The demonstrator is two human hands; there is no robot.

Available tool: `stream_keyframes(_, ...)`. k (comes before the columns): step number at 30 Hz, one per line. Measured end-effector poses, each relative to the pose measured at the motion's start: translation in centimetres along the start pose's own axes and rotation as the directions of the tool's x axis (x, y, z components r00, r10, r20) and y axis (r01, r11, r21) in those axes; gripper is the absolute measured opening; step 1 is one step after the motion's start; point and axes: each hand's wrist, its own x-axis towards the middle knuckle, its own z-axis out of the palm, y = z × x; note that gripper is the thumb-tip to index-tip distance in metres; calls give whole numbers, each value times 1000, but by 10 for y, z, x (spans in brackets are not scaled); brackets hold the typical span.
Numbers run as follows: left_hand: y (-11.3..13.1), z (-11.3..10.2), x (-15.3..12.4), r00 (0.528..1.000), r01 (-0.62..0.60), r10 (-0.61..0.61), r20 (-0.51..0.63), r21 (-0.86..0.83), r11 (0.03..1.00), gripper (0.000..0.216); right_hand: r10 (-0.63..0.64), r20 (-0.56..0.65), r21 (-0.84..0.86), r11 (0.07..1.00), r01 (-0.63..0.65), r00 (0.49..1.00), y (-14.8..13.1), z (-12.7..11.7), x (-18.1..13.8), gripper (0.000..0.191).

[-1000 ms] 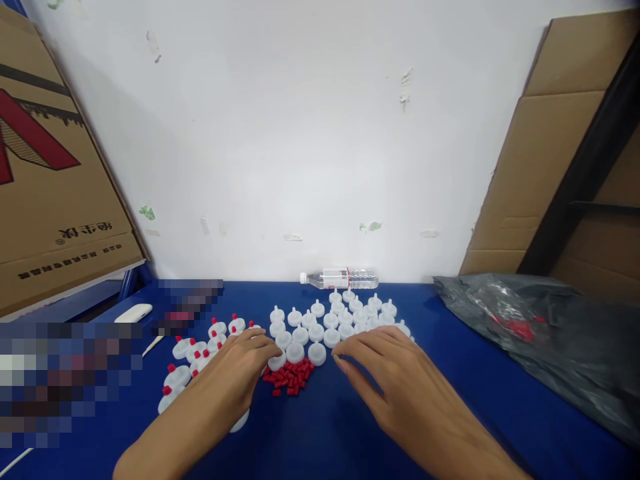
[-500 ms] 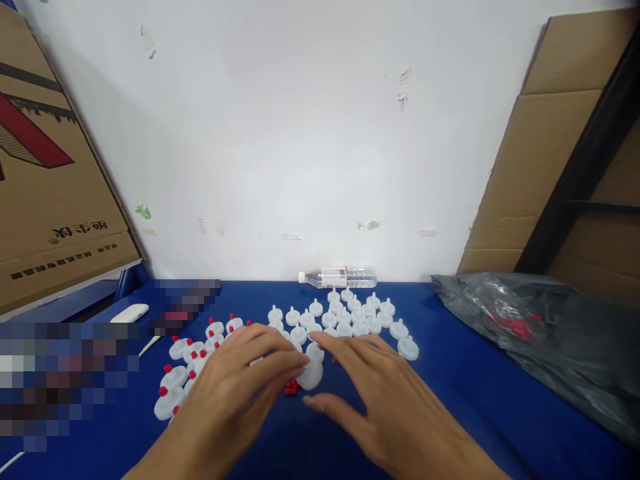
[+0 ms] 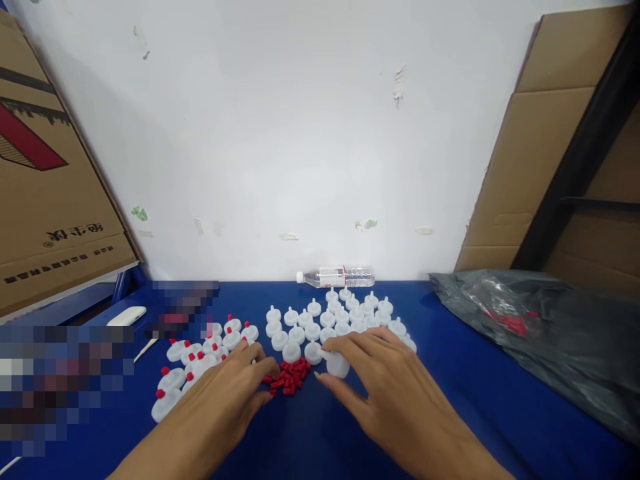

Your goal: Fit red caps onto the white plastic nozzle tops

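My right hand grips a white plastic spout cap, tipped so its narrow nozzle points left. At the left edge of a small heap of red caps is my left hand. Its thumb and forefinger are curled but apart, with red caps at the fingertips. Behind the heap stand many white spout caps, nozzles up and bare. Left of them, partly covered by my left hand and forearm, is a group of white spout caps with red tips.
A clear water bottle lies along the white wall at the back of the blue table. To the right lies a grey plastic bag with a clear bag of red pieces on it. A white device lies at left, below a cardboard box.
My left hand has moved left and down from the white spout cap to the red heap, now uncovered. My right hand has shifted slightly right with the spout cap.
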Motion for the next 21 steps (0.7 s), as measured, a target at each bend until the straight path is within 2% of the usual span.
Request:
stream_keyframes(4, 19, -7, 6, 993, 79, -83, 81, 52, 996, 23, -18, 5, -28, 999, 18, 1000, -1, 1, 0, 32)
stream_keyframes(7, 30, -12, 13, 989, 103, -109, 98, 67, 992, 19, -11, 20, -37, 999, 12, 1000, -1, 2, -1, 43)
stream_keyframes(10, 29, -10, 14, 988, 111, -117, 105, 59, 992, 20, 25, 54, -38, 999, -22, 998, 0, 1, -2, 58)
stream_keyframes(14, 25, -7, 11, 990, 99, -102, 100, 35, 994, 23, 32, 80, -21, 999, -30, 996, 0, 1, -2, 67)
stream_keyframes(18, 31, -15, 8, 996, 76, -76, 42, 10, 997, 23, 13, 104, -26, 1000, -10, 995, 0, 1, -3, 64)
stream_keyframes(21, 39, -23, 8, 995, 12, -19, -96, -69, 998, 19, 4, 97, -11, 1000, -3, 995, -1, 1, -3, 50)
